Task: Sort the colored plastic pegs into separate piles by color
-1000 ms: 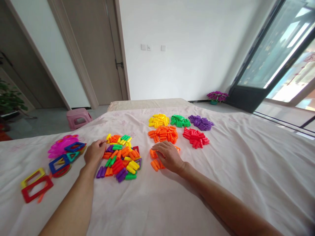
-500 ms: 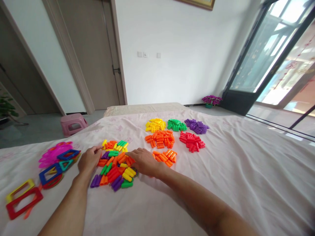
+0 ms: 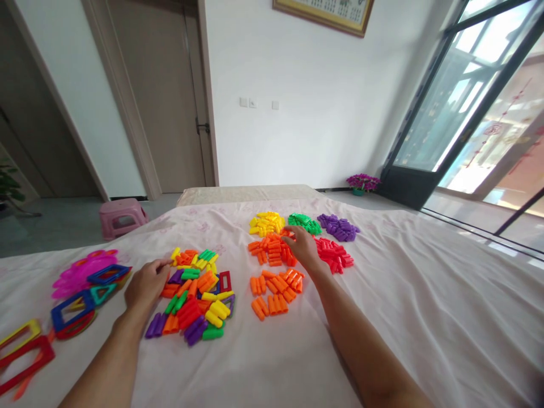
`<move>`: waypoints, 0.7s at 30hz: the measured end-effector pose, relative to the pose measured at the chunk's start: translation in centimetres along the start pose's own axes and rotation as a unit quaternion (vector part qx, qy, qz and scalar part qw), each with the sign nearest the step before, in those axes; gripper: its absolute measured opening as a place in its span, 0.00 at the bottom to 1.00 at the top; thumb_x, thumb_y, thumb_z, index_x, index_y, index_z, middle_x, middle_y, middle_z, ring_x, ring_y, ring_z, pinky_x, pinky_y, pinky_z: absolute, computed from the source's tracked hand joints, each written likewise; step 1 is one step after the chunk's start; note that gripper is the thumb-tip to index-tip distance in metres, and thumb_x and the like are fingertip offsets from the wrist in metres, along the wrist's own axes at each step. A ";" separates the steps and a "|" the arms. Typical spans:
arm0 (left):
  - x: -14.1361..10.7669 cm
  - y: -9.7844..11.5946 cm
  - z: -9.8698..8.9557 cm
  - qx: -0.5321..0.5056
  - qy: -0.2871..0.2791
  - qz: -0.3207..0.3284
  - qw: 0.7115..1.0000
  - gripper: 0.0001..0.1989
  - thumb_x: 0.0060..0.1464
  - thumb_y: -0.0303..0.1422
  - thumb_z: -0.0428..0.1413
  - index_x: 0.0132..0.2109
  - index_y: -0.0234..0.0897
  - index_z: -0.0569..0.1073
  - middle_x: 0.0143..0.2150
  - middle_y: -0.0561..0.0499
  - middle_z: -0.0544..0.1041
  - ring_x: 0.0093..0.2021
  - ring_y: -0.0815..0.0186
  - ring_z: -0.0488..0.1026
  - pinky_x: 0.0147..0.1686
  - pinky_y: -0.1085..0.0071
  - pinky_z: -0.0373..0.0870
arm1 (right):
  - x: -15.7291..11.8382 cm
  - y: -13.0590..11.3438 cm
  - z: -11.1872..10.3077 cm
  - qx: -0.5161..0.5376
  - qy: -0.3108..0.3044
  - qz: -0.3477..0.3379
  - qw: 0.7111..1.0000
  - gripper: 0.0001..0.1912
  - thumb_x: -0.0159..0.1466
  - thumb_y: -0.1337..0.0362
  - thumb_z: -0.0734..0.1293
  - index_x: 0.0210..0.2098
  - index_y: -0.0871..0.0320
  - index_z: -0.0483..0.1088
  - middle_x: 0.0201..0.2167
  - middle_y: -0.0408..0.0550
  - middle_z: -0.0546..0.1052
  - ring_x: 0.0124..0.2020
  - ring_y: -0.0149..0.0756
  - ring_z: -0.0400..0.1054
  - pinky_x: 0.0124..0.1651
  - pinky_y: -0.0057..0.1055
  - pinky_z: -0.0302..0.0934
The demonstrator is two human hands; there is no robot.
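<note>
A mixed heap of small plastic tube blocks (image 3: 189, 311) in orange, yellow, green, red and purple lies on the cloth at centre left. At its left edge rests my left hand (image 3: 147, 288), fingers stretched loosely towards the blocks and apparently empty. My right hand (image 3: 304, 249) is over the far right of the larger orange pile (image 3: 274, 249), its fingers closed around an orange tube block (image 3: 289, 232) that shows only partly. Nearer me lies a second group of orange tube blocks (image 3: 278, 286). Magnetic frame tiles (image 3: 225, 281) peek out under the mixed heap.
Behind are yellow (image 3: 267, 222), green (image 3: 305, 223) and purple piles (image 3: 339, 226); a red pile (image 3: 335, 255) sits right of my right hand. Frame tiles (image 3: 72, 311) and a magenta scalloped piece (image 3: 83, 273) lie left. A pink stool (image 3: 122, 218) stands beyond the cloth (image 3: 408, 317).
My right hand has moved from the mixed heap rightward and away to the larger orange pile. Fewer orange blocks remain in the heap, exposing tiles. My left hand stays beside it.
</note>
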State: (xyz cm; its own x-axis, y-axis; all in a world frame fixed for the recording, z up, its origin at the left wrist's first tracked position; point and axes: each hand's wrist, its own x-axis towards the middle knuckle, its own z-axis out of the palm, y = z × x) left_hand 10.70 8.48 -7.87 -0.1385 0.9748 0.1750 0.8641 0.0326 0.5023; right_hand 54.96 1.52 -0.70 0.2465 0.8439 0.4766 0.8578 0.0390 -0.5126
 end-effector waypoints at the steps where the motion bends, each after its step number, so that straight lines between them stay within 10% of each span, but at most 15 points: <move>1: 0.0 0.0 0.0 -0.002 0.001 -0.005 1.000 0.21 0.58 0.46 0.49 0.52 0.45 0.78 0.53 0.44 0.79 0.46 0.51 0.77 0.38 0.62 0.70 | 0.0 0.6 0.0 -0.018 0.005 0.009 1.000 0.15 0.63 0.60 0.69 0.49 0.55 0.76 0.49 0.51 0.77 0.40 0.39 0.74 0.45 0.35 0.65; 10: 0.2 0.0 0.1 -0.004 0.000 -0.015 1.000 0.20 0.58 0.44 0.49 0.51 0.47 0.79 0.53 0.46 0.79 0.47 0.50 0.76 0.39 0.61 0.69 | -0.5 1.1 0.6 -0.075 -0.031 0.014 0.997 0.18 0.63 0.58 0.70 0.52 0.52 0.75 0.51 0.52 0.78 0.53 0.48 0.71 0.51 0.41 0.64; 21: 0.4 -0.4 0.3 -0.017 -0.001 -0.009 1.000 0.20 0.59 0.45 0.49 0.51 0.46 0.79 0.54 0.46 0.79 0.48 0.50 0.76 0.41 0.61 0.69 | -0.1 2.2 0.8 -0.016 -0.001 0.049 0.999 0.15 0.66 0.60 0.64 0.49 0.55 0.77 0.48 0.50 0.80 0.44 0.41 0.75 0.48 0.36 0.66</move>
State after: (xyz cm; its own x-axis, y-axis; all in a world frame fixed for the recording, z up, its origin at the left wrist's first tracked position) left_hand 10.46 8.90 -8.31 -0.1539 0.9744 0.1638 0.8448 0.0438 0.5333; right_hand 56.51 1.94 -2.42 0.3295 0.8442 0.4227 0.8435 -0.0620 -0.5336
